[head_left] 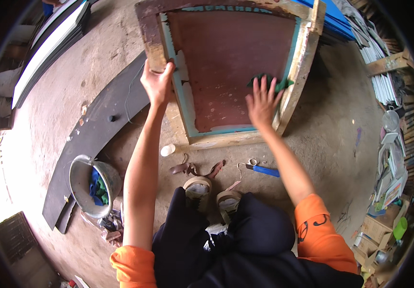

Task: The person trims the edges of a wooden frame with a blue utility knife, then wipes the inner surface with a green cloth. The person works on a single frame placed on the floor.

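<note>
A wooden-framed printing screen (243, 72) with reddish-brown mesh stands tilted in front of me, bluish tape along its inner edges. My left hand (158, 84) is closed around the frame's left side bar, thumb over its face. Against the mesh near the right side, my right hand (263, 103) lies flat with its fingers spread. Beneath and beyond those fingertips is a crumpled dark green cloth (284, 85), pressed to the mesh and partly covered. Pale spots and smears mark the lower mesh.
On the floor below the frame lie a blue-handled tool (266, 171), brown tape scraps (185, 168) and a small white container (167, 150). A metal bucket (113, 177) with blue and green cloths stands left, beside a dark curved sheet (86, 139). Boxes (380, 228) line the right.
</note>
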`<act>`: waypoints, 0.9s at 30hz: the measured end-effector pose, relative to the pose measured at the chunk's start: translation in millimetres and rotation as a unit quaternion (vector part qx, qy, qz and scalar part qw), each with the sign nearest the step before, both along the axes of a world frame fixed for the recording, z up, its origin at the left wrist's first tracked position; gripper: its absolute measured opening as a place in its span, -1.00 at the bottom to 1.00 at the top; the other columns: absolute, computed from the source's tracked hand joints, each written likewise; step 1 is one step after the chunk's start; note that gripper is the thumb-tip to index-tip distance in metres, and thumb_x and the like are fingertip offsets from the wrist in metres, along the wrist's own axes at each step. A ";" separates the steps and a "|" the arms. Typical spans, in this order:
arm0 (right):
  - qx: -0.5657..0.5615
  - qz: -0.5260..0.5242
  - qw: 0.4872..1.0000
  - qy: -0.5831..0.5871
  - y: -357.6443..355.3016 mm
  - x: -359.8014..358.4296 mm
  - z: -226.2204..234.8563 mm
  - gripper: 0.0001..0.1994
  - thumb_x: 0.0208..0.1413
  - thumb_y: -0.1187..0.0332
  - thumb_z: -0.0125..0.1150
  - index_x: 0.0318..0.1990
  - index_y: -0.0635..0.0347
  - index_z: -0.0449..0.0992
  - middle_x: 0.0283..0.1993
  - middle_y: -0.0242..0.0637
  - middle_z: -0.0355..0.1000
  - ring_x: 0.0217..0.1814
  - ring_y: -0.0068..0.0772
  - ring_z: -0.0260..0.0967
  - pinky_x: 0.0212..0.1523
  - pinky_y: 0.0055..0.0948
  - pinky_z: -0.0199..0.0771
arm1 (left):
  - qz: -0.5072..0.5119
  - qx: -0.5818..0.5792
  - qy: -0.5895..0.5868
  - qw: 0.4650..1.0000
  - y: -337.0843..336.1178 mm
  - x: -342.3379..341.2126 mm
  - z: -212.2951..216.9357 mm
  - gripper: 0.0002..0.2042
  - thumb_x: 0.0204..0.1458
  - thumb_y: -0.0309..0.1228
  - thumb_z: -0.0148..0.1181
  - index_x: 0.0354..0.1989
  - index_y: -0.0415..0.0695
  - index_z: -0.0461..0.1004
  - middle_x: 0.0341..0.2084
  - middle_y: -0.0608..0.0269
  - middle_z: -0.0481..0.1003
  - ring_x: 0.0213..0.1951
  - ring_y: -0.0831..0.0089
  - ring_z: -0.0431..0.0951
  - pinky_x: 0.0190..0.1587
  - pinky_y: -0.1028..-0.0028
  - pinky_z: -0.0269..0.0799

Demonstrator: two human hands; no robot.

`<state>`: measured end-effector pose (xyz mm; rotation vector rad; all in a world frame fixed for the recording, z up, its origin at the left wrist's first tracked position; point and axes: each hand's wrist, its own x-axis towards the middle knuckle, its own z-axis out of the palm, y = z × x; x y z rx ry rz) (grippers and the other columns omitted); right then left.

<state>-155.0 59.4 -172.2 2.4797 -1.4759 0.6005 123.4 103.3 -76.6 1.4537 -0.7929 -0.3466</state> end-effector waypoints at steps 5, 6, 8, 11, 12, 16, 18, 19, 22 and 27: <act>0.182 0.024 0.976 -0.120 95.6 16.4 -43.7 -0.19 0.08 0.17 0.06 0.31 0.35 -0.30 0.37 0.16 -0.43 0.41 0.23 -0.50 0.27 0.21 -0.24 | -0.005 0.007 -0.020 1.000 0.1 0.6 -0.2 -0.76 -0.16 -0.47 0.23 -0.29 -0.27 0.43 -0.48 0.28 0.50 -0.43 0.60 0.44 -0.31 0.57 0.37; 0.211 0.014 0.972 -0.101 104.4 24.5 -35.2 -0.16 0.06 0.22 0.10 0.30 0.38 -0.32 0.37 0.19 -0.45 0.41 0.24 -0.50 0.27 0.20 -0.22 | -0.008 0.006 -0.022 1.000 2.5 6.1 -2.5 -0.76 -0.15 -0.48 0.22 -0.27 -0.27 0.43 -0.47 0.27 0.50 -0.42 0.60 0.45 -0.30 0.57 0.37; 0.160 0.005 0.985 -0.067 101.3 27.9 -22.3 -0.25 0.00 0.35 0.14 0.30 0.27 -0.13 0.34 0.17 -0.25 0.37 0.25 -0.29 0.22 0.18 -0.07 | -0.024 -0.017 0.004 1.000 -0.1 4.2 -3.4 -0.74 -0.14 -0.49 0.22 -0.24 -0.27 0.42 -0.45 0.28 0.50 -0.41 0.60 0.45 -0.29 0.57 0.37; 0.081 0.035 0.992 -0.086 81.4 11.5 -9.0 -0.49 -0.10 0.62 0.11 0.10 0.19 0.31 0.14 0.05 0.26 0.21 0.12 0.12 0.05 0.02 0.28 | -0.023 -0.008 -0.019 1.000 -0.3 2.3 -3.1 -0.73 -0.12 -0.51 0.20 -0.19 -0.28 0.42 -0.42 0.29 0.50 -0.38 0.60 0.45 -0.26 0.58 0.37; 0.036 0.068 0.990 -0.116 65.9 -0.7 -12.0 -0.58 -0.15 0.69 0.11 -0.03 0.24 0.41 -0.01 -0.10 0.41 0.13 -0.05 0.25 -0.04 -0.19 0.43 | -0.021 0.001 -0.025 0.999 -2.6 0.9 -0.9 -0.73 -0.12 -0.51 0.20 -0.19 -0.28 0.42 -0.42 0.29 0.51 -0.37 0.60 0.46 -0.26 0.57 0.37; 0.055 0.110 0.979 -0.163 59.5 -14.7 5.1 -0.63 -0.15 0.67 0.16 -0.10 0.24 0.44 -0.04 -0.24 0.45 -0.01 -0.17 0.32 -0.12 -0.37 0.47 | -0.020 0.011 -0.010 1.000 -0.2 0.9 1.8 -0.73 -0.11 -0.50 0.20 -0.19 -0.28 0.42 -0.42 0.28 0.51 -0.38 0.60 0.46 -0.25 0.57 0.37; 0.037 0.103 0.974 -0.196 62.1 -17.9 7.5 -0.65 -0.14 0.66 0.16 -0.11 0.23 0.44 -0.03 -0.28 0.43 -0.05 -0.18 0.32 -0.17 -0.38 0.47 | -0.016 0.018 -0.021 0.999 -0.5 0.7 1.6 -0.74 -0.11 -0.49 0.20 -0.20 -0.28 0.42 -0.43 0.28 0.51 -0.38 0.60 0.45 -0.26 0.57 0.37; 0.026 0.089 0.972 -0.214 66.6 -17.8 10.1 -0.66 -0.14 0.66 0.16 -0.12 0.23 0.44 -0.03 -0.29 0.43 -0.07 -0.19 0.31 -0.20 -0.37 0.47 | -0.013 0.017 -0.026 0.999 -0.1 2.2 0.9 -0.74 -0.11 -0.49 0.20 -0.21 -0.28 0.42 -0.43 0.28 0.51 -0.39 0.61 0.45 -0.27 0.57 0.37; 0.063 0.066 0.964 -0.249 77.8 -18.7 1.5 -0.70 -0.11 0.60 0.21 -0.15 0.19 0.42 -0.08 -0.25 0.30 -0.14 -0.21 0.27 -0.26 -0.34 0.43 | -0.008 0.023 -0.032 0.999 0.9 3.8 -1.5 -0.75 -0.11 -0.48 0.19 -0.22 -0.27 0.43 -0.44 0.29 0.50 -0.40 0.62 0.45 -0.28 0.58 0.37; 0.134 0.057 0.957 -0.249 80.4 -7.9 -36.0 -0.75 -0.15 0.53 0.30 -0.28 0.22 0.38 -0.21 -0.22 0.19 -0.26 -0.26 0.23 -0.33 -0.31 0.38 | -0.017 0.013 -0.012 1.000 0.7 -1.2 1.2 -0.78 -0.09 -0.47 0.18 -0.24 -0.26 0.44 -0.44 0.30 0.50 -0.39 0.63 0.45 -0.27 0.58 0.36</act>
